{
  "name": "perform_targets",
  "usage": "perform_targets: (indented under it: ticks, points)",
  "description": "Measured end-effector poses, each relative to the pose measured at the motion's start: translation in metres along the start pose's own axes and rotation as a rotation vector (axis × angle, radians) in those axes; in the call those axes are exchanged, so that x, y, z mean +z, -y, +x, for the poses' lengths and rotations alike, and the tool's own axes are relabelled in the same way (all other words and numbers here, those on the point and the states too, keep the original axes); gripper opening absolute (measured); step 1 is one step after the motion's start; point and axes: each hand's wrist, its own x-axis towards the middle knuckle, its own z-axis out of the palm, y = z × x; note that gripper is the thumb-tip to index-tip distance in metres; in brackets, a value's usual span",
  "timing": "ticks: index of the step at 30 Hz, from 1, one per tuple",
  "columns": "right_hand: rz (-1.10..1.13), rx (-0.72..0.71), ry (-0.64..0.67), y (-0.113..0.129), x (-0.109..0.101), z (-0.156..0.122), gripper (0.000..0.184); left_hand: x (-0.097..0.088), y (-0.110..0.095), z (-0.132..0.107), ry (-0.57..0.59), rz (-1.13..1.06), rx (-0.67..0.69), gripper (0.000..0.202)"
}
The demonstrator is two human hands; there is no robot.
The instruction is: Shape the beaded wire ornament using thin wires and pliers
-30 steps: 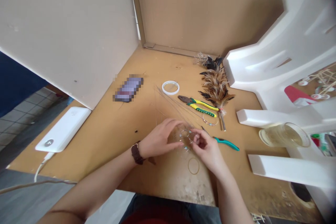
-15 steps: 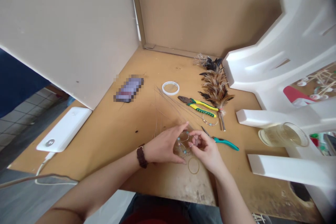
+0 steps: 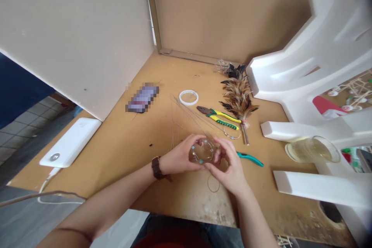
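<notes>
Between my two hands is a round beaded wire bracelet [image 3: 200, 161] with light-blue beads, raised a little over the wooden table. My left hand [image 3: 181, 154] curls around its left side, thumb below and fingers above. From the right, my right hand [image 3: 230, 164] grips the ring's other side with thumb and fingers; the exact finger contacts are partly hidden. Just below lies a thin yellowish ring [image 3: 213, 183]. Teal-handled pliers [image 3: 250, 159] rest to the right, their tip covered by my right hand. Long thin wires [image 3: 188, 111] stretch across the table behind my hands.
Yellow-green pliers [image 3: 222, 118], another beaded piece [image 3: 231, 136], a white ring-shaped roll [image 3: 188, 97] and a feather duster [image 3: 236, 89] lie further back. A glass of pale liquid [image 3: 312, 149] stands at right by a white plastic stool [image 3: 302, 185]. A phone [image 3: 142, 99] and white power bank [image 3: 71, 142] are left.
My left hand's fingers and thumb have closed in around the bracelet. My right hand has spread wider around it, and the bracelet now shows as a rounder ring facing up.
</notes>
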Motion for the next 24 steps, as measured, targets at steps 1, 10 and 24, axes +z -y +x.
perform_targets:
  ticks: [1, 10, 24]
  points:
    - [-0.016, -0.003, -0.016, 0.0, 0.0, 0.0, 0.069, -0.001, -0.001, 0.0, 0.01, -0.05, -0.016, 0.075]
    - [0.385, 0.1, 0.079, -0.006, 0.034, -0.004, 0.11, 0.014, 0.001, -0.005, 0.079, -0.426, 0.113, 0.087]
    - [0.645, 0.019, 0.045, -0.001, 0.039, -0.005, 0.104, 0.02, 0.001, -0.009, 0.079, -0.378, 0.167, 0.114]
